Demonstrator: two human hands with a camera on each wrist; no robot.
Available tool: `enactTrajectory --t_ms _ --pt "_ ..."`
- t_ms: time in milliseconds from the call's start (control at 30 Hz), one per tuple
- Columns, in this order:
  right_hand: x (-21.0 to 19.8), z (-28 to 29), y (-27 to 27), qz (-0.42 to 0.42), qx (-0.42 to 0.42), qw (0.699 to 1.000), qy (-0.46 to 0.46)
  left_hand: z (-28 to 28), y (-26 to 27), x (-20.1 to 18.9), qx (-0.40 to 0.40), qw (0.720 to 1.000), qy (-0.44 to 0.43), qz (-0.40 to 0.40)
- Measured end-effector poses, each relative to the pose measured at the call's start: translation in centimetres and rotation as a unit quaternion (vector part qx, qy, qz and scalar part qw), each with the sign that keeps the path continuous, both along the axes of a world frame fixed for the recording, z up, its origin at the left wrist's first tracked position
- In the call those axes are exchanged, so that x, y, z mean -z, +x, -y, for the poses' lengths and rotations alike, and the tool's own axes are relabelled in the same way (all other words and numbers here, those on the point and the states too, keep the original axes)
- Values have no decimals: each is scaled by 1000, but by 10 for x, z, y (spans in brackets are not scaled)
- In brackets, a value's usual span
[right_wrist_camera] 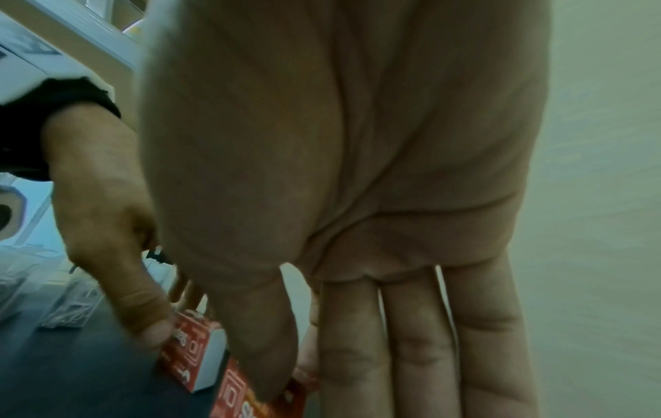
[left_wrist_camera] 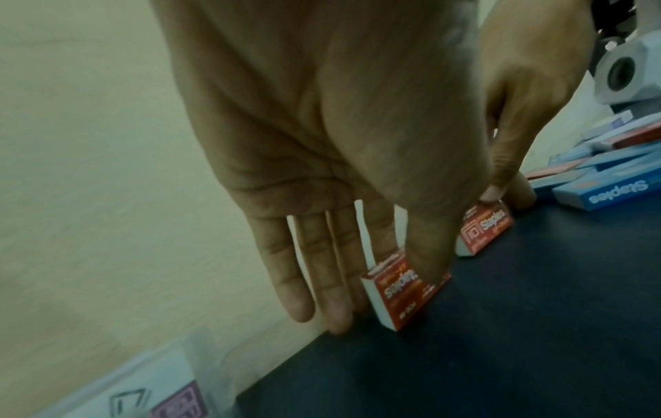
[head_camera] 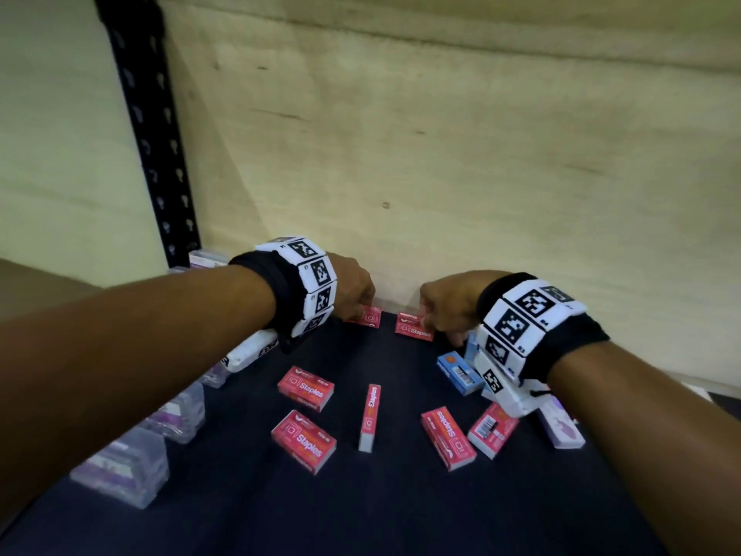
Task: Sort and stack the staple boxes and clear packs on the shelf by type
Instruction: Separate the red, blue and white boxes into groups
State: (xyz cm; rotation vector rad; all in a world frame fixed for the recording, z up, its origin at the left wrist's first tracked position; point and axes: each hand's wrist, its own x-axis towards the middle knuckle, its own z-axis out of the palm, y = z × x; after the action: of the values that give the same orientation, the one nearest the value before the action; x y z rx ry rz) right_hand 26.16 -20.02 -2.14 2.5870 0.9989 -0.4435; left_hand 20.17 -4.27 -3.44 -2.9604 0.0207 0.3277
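Red staple boxes lie scattered on the dark shelf (head_camera: pixel 401 515); at its back edge against the wall, the left hand (head_camera: pixel 353 286) pinches one red box (left_wrist_camera: pixel 404 294) between thumb and fingers, the right hand (head_camera: pixel 449 302) another (head_camera: pixel 415 329). Open shelf lies between them and the scattered boxes nearer the front

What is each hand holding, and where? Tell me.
Left hand: red cardboard staple box, thumb on its face. Right hand: another red staple box, likewise.
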Motion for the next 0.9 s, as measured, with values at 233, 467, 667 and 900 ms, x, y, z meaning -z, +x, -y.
enactTrajectory --t_ms 233,467,667,900 --pt "5 0 5 -42 31 997 60 7 3 -3 49 999 -12 4" --pt "1 0 5 -38 33 998 29 5 0 -14 47 996 -62 34" --pt "2 0 6 -21 18 1000 0 1 3 -4 -47 990 -125 54" --pt "3 0 8 -16 27 999 13 0 2 2 -46 998 -31 10"
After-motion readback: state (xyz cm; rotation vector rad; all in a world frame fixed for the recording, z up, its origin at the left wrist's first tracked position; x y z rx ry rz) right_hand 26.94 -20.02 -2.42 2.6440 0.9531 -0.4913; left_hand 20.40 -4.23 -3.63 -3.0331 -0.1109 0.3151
